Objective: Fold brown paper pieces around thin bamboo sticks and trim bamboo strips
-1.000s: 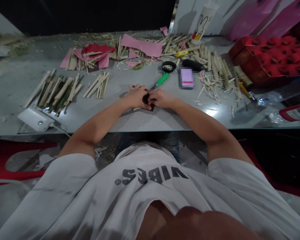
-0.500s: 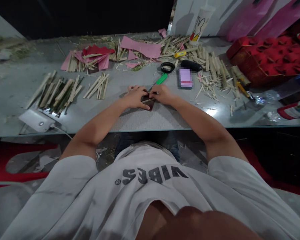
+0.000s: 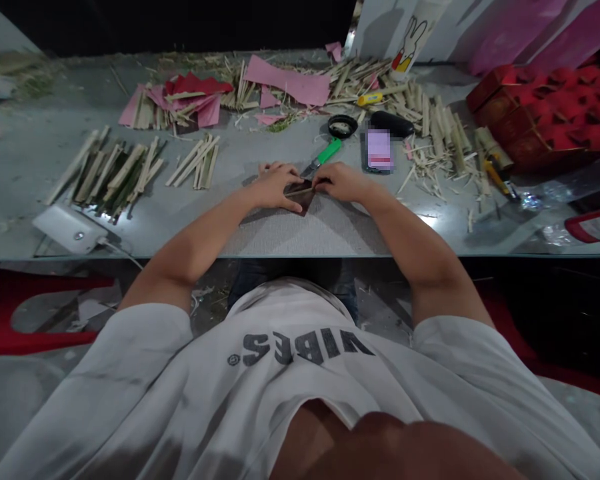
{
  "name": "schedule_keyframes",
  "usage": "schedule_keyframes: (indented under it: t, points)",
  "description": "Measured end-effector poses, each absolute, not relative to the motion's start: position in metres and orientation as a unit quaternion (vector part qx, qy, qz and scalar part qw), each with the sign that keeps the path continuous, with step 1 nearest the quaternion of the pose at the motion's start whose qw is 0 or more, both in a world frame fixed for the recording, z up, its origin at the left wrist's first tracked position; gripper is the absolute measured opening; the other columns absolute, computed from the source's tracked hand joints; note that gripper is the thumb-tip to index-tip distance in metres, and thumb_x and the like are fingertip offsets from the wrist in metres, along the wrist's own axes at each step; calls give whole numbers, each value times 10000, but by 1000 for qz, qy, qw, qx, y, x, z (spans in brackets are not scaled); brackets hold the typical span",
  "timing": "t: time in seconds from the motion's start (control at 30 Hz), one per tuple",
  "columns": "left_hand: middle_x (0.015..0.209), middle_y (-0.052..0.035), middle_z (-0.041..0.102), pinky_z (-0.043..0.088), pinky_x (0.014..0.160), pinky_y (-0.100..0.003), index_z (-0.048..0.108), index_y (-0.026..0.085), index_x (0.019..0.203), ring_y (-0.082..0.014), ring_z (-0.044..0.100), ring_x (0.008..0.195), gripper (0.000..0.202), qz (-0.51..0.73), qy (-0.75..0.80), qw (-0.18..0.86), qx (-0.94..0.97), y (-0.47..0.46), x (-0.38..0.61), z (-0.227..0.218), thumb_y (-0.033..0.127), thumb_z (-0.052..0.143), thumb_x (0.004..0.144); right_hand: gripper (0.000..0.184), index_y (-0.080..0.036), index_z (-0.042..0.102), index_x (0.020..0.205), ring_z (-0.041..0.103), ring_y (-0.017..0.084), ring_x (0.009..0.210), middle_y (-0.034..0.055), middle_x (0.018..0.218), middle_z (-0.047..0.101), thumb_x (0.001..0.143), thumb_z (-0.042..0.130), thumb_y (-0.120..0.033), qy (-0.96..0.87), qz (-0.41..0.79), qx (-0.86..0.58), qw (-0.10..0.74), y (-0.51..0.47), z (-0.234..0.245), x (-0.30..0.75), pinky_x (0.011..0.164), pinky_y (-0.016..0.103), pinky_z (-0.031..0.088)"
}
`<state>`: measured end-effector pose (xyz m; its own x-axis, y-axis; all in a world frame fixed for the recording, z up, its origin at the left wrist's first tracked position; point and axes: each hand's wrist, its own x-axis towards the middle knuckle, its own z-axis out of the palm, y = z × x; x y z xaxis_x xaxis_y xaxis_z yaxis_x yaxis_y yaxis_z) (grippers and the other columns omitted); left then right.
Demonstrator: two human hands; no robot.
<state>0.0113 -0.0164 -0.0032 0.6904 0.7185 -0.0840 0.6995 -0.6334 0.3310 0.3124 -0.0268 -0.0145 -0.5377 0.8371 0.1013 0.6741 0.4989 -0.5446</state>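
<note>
Hands drew apart; left hand, right hand pinched dark-brown flat piece between them. Stacked pale split bamboo strips lay on grey desk.

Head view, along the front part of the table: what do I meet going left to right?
White charger box → large bundle of strips → small bundle of strips → left hand → dark piece → right hand → phone → yellow-handled tool → red container.

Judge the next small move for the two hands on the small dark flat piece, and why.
Probably flatten the small dark flat piece with the thumbs: left hand and right hand pinch it from both sides on the grey table, and the green-handled knife lies unheld behind.
</note>
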Motion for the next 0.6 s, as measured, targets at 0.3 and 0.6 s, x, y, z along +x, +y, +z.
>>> schedule_keyframes:
  t: [0.3, 0.6]
  points:
    - [1909, -221, 670, 308, 1508, -768, 794, 326, 1823, -582, 512, 1844, 1047, 30, 386, 175, 905, -13, 12, -6, 863, 981, 945, 78, -244, 956, 1032, 878, 423, 1171, 132, 1144, 946, 984, 894, -241, -784, 290, -501, 225, -34, -8, 309, 1229, 642, 696]
    - [1369, -118, 959, 338, 1500, -743, 954, 256, 1258, -433, 814, 1475, 450, 161, 424, 222, 863, -6, -5, 10, 553, 1092, 948, 254, -242, 878, 971, 754, 209, 900, 17, 909, 843, 930, 1065, -76, -670, 432, -492, 351, -27, -7, 308, 978, 398, 701]
